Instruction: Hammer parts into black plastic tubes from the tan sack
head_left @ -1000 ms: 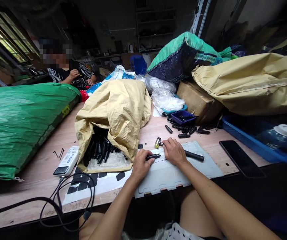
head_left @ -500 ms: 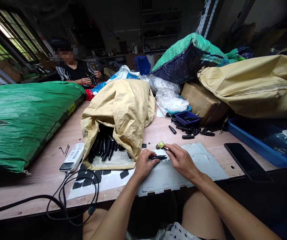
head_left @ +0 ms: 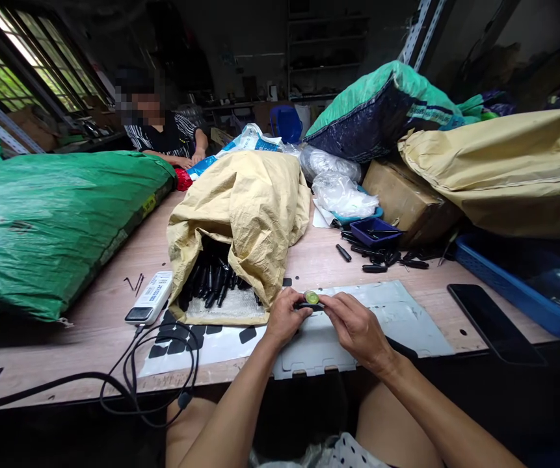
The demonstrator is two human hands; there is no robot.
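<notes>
Above a grey plastic sheet [head_left: 406,312], my two hands meet in front of the tan sack. My left hand [head_left: 285,318] pinches a slim black piece [head_left: 315,307], mostly covered by fingers. My right hand [head_left: 358,330] has its fingertips closed on a small round thing with a yellow-green face [head_left: 311,298], held right at the black piece. Whether the two are joined, I cannot tell. Beneath my right wrist lies a dark elongated object [head_left: 401,347]. Just left of my hands, the open tan sack [head_left: 255,195] shows many black handle-like parts [head_left: 214,281] inside.
A large green sack [head_left: 65,227] fills the left side. A white power bank [head_left: 150,298] with a black cable [head_left: 128,396] lies near the front. Loose black parts surround a purple tray [head_left: 374,231]. A phone [head_left: 492,322] and blue basket [head_left: 514,286] stand right. A person [head_left: 162,133] sits opposite.
My right hand has brought the round yellow-green thing down and left onto the black piece in my left hand. A dark object now shows beneath my right wrist. The view has shifted slightly.
</notes>
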